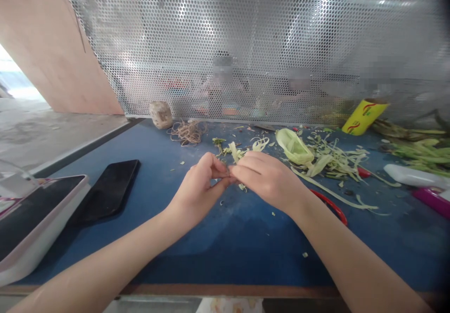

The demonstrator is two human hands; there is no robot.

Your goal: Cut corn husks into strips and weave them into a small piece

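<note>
Both: left hand [197,188], right hand [267,178] pinch tiny bit [229,169] above blue table [246,240].

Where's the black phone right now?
In the head view, the black phone lies flat on the blue table, on the left side. It sits between the white device with a dark top and the left hand.
</note>
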